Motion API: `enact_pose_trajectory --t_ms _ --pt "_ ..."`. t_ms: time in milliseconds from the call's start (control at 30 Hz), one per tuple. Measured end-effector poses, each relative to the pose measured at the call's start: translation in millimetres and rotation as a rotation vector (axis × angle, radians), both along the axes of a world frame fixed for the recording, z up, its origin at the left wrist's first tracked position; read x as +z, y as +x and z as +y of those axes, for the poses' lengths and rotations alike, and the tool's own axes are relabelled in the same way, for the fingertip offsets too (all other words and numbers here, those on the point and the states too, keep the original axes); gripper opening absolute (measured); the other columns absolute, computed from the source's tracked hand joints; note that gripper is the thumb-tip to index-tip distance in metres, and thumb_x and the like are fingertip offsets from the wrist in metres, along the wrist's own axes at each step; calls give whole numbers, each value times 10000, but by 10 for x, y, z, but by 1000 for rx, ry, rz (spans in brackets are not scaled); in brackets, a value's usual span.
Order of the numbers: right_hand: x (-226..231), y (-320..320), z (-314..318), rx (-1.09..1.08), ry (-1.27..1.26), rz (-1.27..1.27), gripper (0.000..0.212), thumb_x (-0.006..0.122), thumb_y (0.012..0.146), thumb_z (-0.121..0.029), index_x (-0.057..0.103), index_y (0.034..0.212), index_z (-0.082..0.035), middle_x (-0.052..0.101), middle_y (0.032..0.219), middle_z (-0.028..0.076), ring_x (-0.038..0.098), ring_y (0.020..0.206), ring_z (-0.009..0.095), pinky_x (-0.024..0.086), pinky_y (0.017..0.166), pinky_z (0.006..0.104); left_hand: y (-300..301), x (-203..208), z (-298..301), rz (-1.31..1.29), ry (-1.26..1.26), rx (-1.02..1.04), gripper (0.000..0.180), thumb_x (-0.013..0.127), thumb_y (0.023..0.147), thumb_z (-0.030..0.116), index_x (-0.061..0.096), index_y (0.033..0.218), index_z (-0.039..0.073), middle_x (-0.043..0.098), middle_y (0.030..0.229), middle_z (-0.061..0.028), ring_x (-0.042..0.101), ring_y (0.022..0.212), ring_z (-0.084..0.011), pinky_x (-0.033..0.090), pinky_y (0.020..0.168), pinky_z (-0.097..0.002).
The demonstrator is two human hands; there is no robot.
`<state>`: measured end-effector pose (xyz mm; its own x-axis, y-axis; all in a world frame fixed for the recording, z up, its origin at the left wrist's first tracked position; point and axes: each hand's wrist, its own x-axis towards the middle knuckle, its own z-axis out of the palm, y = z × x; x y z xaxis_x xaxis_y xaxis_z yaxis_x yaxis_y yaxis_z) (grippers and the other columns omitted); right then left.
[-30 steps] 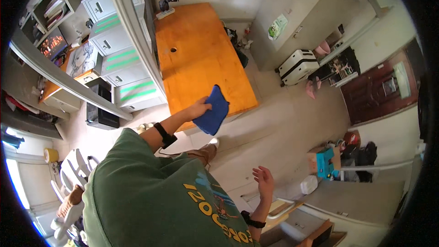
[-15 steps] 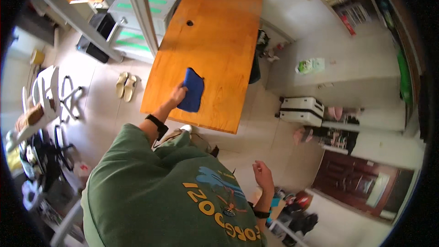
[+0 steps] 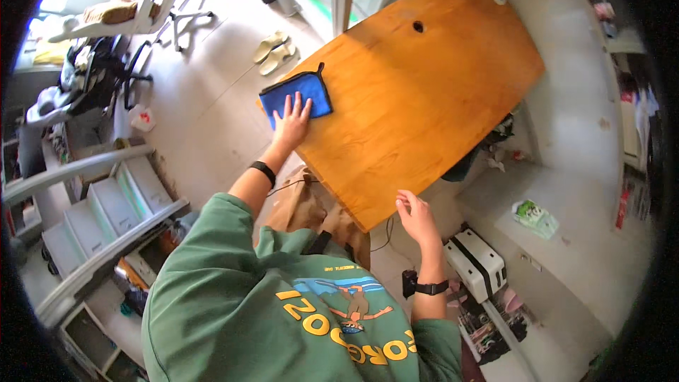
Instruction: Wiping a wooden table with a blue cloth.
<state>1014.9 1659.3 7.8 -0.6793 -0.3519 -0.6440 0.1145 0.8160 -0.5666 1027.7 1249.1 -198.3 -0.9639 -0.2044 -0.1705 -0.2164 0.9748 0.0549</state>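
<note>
A blue cloth [image 3: 317,93] with dark edging lies at the near left edge of the orange-brown wooden table [image 3: 431,92]. On top of it rests my left hand [image 3: 291,126], palm down with the fingers spread. Part of the cloth is hidden beneath that hand. My right hand [image 3: 416,216] hangs in the air beside the table's near corner, its fingers loosely bent and apart, holding nothing. Each wrist wears a black band.
A round dark hole [image 3: 418,27] pierces the far part of the tabletop. Pale slippers [image 3: 274,53] lie on the floor left of the table. A white suitcase [image 3: 477,262] stands at the right. An office chair [image 3: 141,7] is at the far left, and a thin cable trails near the table corner.
The view has turned, so the table now slants right. My left hand has gone from gripping the cloth's edge to lying flat on it, at the table's left edge. My right hand has risen.
</note>
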Motion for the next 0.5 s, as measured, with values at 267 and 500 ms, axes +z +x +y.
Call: enact_pose_trajectory --t_ms 267,500 --pt "-625 -325 -789 207 -127 145 397 609 1069 -231 616 1414 -34 696 1372 201 657 1272 395 532 1058 479 120 555 759 -88 176 126 722 686 993 418 456 1612 125 392 1680 -228 417 1508 -462 560 1023 -598" --pt "-1510 -197 -2708 313 -287 549 520 661 1021 -251 579 1502 -73 499 1606 215 440 1482 457 376 1238 520 426 155 -313 166 89 129 608 620 1040 323 479 1620 207 327 1740 -169 334 1595 -352 323 1264 -550"
